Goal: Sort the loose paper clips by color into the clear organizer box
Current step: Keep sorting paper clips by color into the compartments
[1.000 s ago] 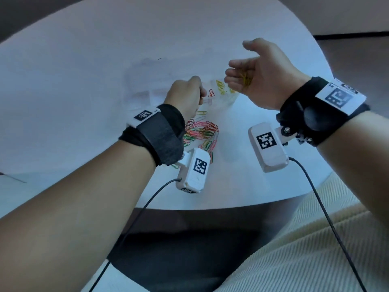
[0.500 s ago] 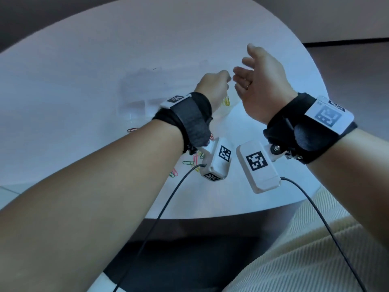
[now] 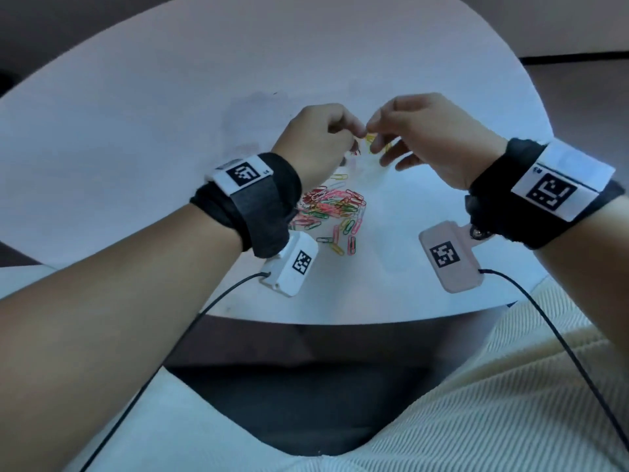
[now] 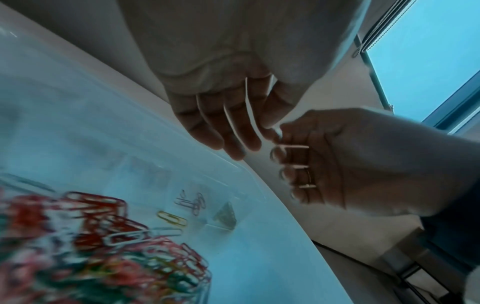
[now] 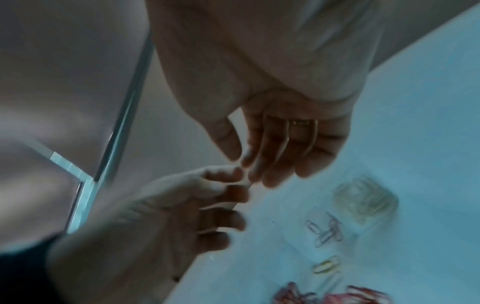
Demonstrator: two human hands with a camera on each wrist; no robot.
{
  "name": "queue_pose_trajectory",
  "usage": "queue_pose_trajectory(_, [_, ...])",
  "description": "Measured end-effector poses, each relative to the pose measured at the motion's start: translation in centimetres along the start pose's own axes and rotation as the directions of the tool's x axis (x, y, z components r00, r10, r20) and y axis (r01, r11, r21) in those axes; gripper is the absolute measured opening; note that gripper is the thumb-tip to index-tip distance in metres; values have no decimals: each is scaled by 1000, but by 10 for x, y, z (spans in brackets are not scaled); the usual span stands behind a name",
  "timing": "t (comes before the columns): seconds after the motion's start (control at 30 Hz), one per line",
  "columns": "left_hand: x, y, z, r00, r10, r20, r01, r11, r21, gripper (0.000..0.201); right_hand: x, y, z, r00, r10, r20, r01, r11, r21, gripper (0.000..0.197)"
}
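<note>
The left hand [image 3: 315, 136] and right hand [image 3: 432, 137] meet fingertip to fingertip above the far end of the bench [image 3: 136, 114], directly over the clear organizer box [image 4: 145, 156]. Something yellow shows just under the touching tips in the head view, likely a yellow clip [image 3: 370, 137] passing between them, but which grip holds it cannot be told. The left grip is narrow, fingers curled to the thumb; the right is narrow at thumb and forefinger, its other fingers loosely spread. The loose pile of clips [image 3: 332, 207] lies nearer the body, below the left wrist, so the left hand is closer to it. The yellow compartment [image 5: 363, 200] appears to sit just beneath the right fingers.
</note>
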State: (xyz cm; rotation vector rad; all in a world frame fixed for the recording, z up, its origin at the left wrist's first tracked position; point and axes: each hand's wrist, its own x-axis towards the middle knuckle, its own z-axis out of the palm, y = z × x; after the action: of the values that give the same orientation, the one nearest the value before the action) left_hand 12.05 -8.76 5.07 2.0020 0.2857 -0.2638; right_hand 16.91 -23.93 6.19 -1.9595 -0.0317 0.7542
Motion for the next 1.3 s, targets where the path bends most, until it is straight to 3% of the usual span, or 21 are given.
queue_pose_trajectory(0.1, [-25, -9, -22, 1000, -22, 2, 22, 999, 43, 25, -15, 8, 11, 997, 5, 79, 15, 968, -250, 9])
queue_pose_trajectory(0.17, [-43, -18, -33, 1000, -29, 3, 29, 995, 99, 26, -27, 12, 17, 994, 18, 106, 17, 947, -321, 9])
queue_pose_trajectory(0.27, [-72, -35, -48, 998, -8, 65, -11, 960, 279, 24, -45, 12, 25, 996, -5, 94, 37, 936, -349, 11])
queue_pose_trajectory(0.4, [-99, -60, -62, 983, -43, 177, -61, 839, 540, 16, -69, 13, 41, 994, -27, 101, 56, 953, -299, 12])
queue_pose_trajectory(0.53, [-99, -79, -61, 987, -58, 153, -37, 829, 558, 20, -77, 23, 64, 983, 16, 183, 42, 950, -310, 12])
queue_pose_trajectory(0.67, [-84, -89, -52, 974, -68, 216, -87, 769, 634, 22, -71, 42, 81, 967, 28, 254, 109, 854, -508, 17])
queue_pose_trajectory(0.8, [-75, -98, -49, 948, -67, 312, -179, 698, 694, 22, -51, 59, 71, 989, -36, 145, 125, 725, -677, 24])
queue_pose_trajectory(0.9, [-69, -103, -45, 931, -56, 362, -227, 687, 690, 23, -31, 73, 60, 998, 18, 60, 32, 678, -734, 19])
queue_pose_trajectory(1.0, [-66, -108, -39, 933, -36, 359, -244, 672, 700, 27, -21, 79, 53, 994, 92, 63, -16, 680, -733, 14])
queue_pose_trajectory(1.1, [-65, -115, -31, 943, -34, 330, -235, 634, 737, 30, -17, 80, 58, 995, 72, 68, -5, 719, -694, 14])
queue_pose_trajectory(1.3, [-62, -124, -25, 940, -52, 336, -232, 626, 745, 21, -12, 84, 67, 988, 94, 121, 12, 741, -671, 30])
